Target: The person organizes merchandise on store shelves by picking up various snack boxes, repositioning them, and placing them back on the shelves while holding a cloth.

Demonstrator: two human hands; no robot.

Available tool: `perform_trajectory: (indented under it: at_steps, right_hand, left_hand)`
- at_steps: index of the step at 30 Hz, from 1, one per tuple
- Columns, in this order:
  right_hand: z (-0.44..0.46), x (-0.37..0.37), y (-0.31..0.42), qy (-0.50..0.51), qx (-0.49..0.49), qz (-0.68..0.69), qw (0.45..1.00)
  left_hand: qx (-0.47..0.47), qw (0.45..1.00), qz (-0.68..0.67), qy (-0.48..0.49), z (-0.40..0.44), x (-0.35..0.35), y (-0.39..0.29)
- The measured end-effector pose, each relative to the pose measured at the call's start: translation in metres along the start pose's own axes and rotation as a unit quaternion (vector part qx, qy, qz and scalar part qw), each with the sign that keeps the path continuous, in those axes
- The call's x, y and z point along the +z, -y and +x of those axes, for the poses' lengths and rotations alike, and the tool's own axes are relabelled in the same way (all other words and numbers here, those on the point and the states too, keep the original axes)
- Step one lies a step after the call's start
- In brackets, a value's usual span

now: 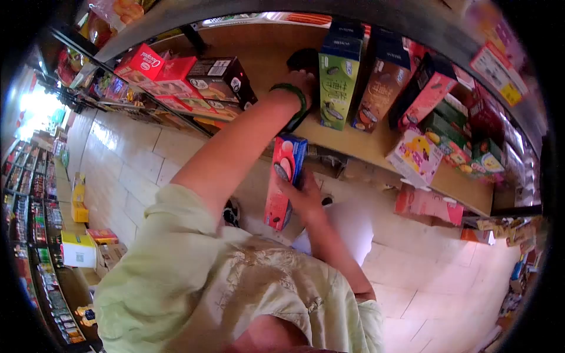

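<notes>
1 red box (275, 197) in R grip (305, 197), L grip (301, 81) unclear, nr 1 grn box (339, 85)

So the tan, wood-look shelf (353, 141) is pretty loaded. Red boxes (147, 69) are bunched at the left end, with a dark brown box (220, 79) set right beside them. Further right, a tall green box (339, 88) and a tall brown box (381, 91) are stood upright, then a pink box (428, 94) is propped at a tilt. Dark green boxes (450, 136) are crowded past that, and a white-and-purple box (415, 156) is parked by the front edge.
</notes>
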State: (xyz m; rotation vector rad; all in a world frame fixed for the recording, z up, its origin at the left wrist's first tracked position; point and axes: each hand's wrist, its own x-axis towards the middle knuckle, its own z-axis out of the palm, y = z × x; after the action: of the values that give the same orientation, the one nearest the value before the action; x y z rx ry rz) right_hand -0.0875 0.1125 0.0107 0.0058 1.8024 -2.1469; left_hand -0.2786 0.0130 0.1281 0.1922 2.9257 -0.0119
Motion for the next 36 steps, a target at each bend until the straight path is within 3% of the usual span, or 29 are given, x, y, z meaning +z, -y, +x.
perform_trajectory:
  at_steps: [1, 3, 4, 6, 8, 9, 10, 15, 17, 25, 27, 29, 31, 34, 36]
  right_hand:
    - [0.001, 0.001, 0.001, 0.006, -0.017, -0.014, 1.000]
    - [0.001, -0.003, 0.001, 0.022, -0.005, 0.006, 1.000]
    - [-0.003, -0.006, 0.004, 0.039, 0.012, 0.012, 0.999]
    - [-0.006, -0.010, 0.006, 0.052, 0.024, -0.004, 0.998]
    - [-0.008, -0.014, 0.012, 0.046, 0.050, -0.036, 0.997]
    - [-0.007, -0.014, 0.018, 0.042, 0.076, -0.064, 0.994]
    - [-0.013, -0.011, 0.037, -0.001, 0.008, -0.076, 0.997]
    - [-0.011, -0.021, 0.017, 0.010, -0.007, -0.030, 0.999]
    - [-0.017, -0.027, 0.037, 0.050, 0.049, -0.027, 0.997]
    - [-0.015, -0.027, 0.035, 0.055, 0.012, -0.053, 0.997]
    - [-0.019, -0.023, 0.055, 0.058, 0.067, -0.104, 0.991]
    - [-0.013, -0.018, 0.026, 0.072, 0.032, -0.065, 0.995]
    - [-0.013, -0.010, 0.024, 0.083, -0.007, -0.032, 0.996]
    - [-0.014, -0.003, 0.044, 0.061, 0.035, -0.118, 0.991]
    - [-0.015, 0.001, 0.046, 0.068, 0.022, -0.157, 0.985]
  left_hand:
    - [-0.056, 0.996, -0.051, 0.042, 0.007, -0.008, -0.005]
    - [-0.066, 0.996, -0.062, 0.017, 0.082, 0.028, 0.029]
    - [-0.145, 0.987, -0.065, 0.016, 0.109, 0.039, 0.045]
    - [-0.146, 0.974, 0.112, 0.128, 0.123, 0.029, 0.058]
    - [-0.158, 0.954, 0.160, 0.199, 0.133, 0.016, 0.078]
    - [-0.247, 0.956, 0.033, 0.158, 0.149, 0.020, 0.096]
    - [-0.292, 0.947, -0.022, 0.128, 0.156, 0.025, 0.109]
    - [-0.332, 0.939, -0.060, 0.070, 0.153, 0.034, 0.141]
    - [-0.328, 0.940, -0.066, 0.058, 0.154, 0.034, 0.142]
    - [-0.224, 0.972, -0.076, -0.003, 0.163, 0.024, 0.096]
    - [-0.185, 0.979, -0.083, -0.021, 0.154, 0.026, 0.085]
    - [-0.145, 0.984, -0.099, -0.040, 0.141, 0.031, 0.074]
    - [-0.108, 0.983, -0.135, -0.061, 0.137, 0.041, 0.068]
    - [-0.039, 0.944, -0.312, -0.098, 0.120, 0.053, 0.058]
    - [-0.079, 0.958, -0.269, -0.061, 0.081, 0.029, 0.043]
